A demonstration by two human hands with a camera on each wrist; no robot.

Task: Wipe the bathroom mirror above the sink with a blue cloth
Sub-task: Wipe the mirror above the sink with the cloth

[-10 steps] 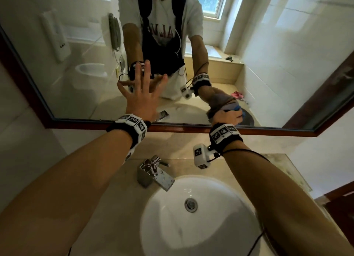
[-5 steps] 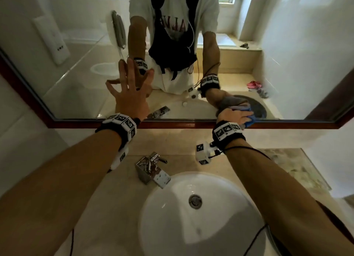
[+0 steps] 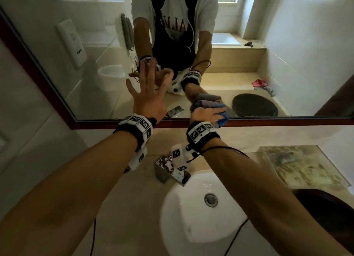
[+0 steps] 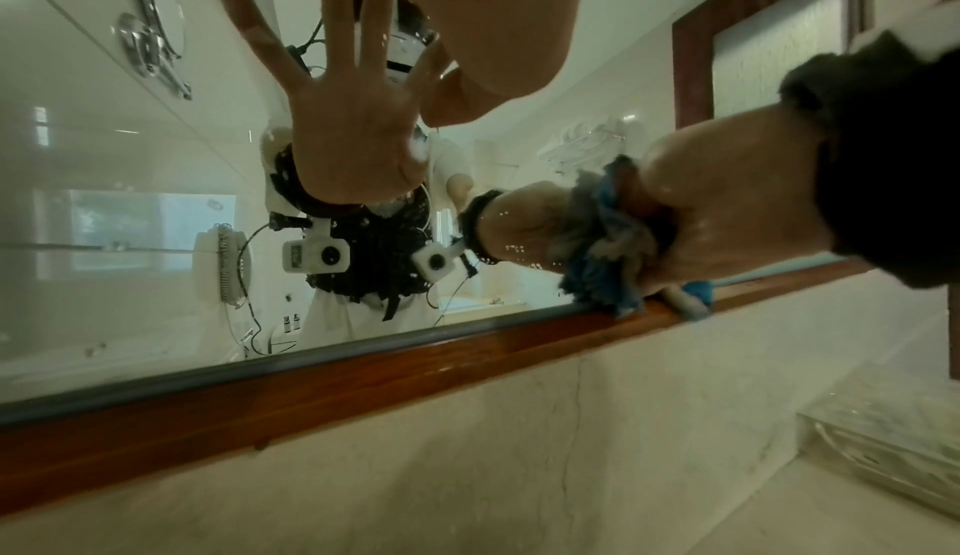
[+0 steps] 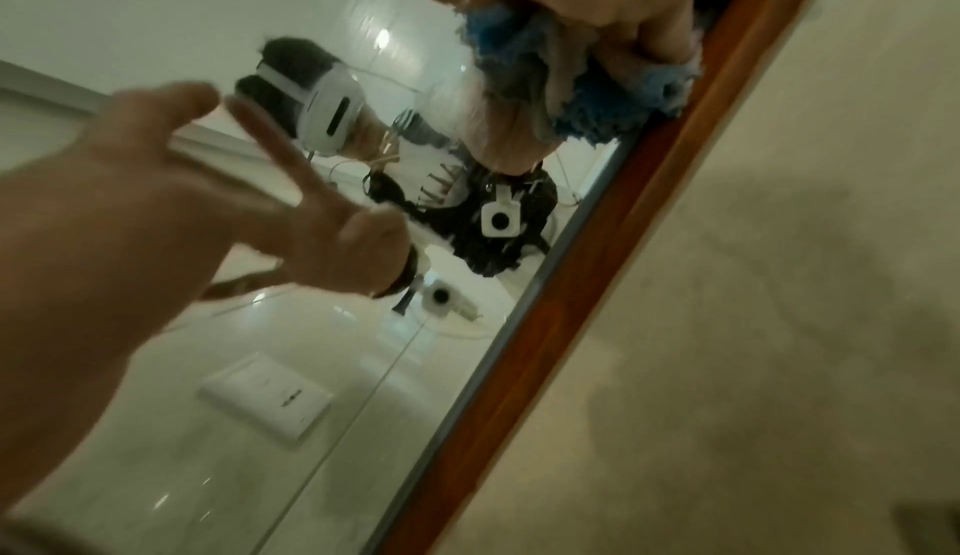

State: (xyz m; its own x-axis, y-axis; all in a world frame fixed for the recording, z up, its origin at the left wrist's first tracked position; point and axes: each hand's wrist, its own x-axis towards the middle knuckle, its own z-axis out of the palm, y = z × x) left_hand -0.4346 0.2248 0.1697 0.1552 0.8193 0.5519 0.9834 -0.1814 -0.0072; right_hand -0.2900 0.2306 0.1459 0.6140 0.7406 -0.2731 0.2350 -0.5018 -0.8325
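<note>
pressing blue cloth (image 3: 223,117) against mirror (image 3: 287,54), right hand (image 3: 206,115).

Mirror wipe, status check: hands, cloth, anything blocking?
Right hand grips blue cloth, pressed on mirror at its bottom frame. Left hand open, fingers spread at the glass. Nothing blocking the mirror.

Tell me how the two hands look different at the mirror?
The left hand is open, fingers spread and straight; the right hand is curled round the blue cloth. The left hand holds nothing; the right hand grips the bunched cloth. The left hand is higher on the mirror; the right hand is low, at the wooden frame. Both reach toward the glass and wear marked wristbands.
</note>
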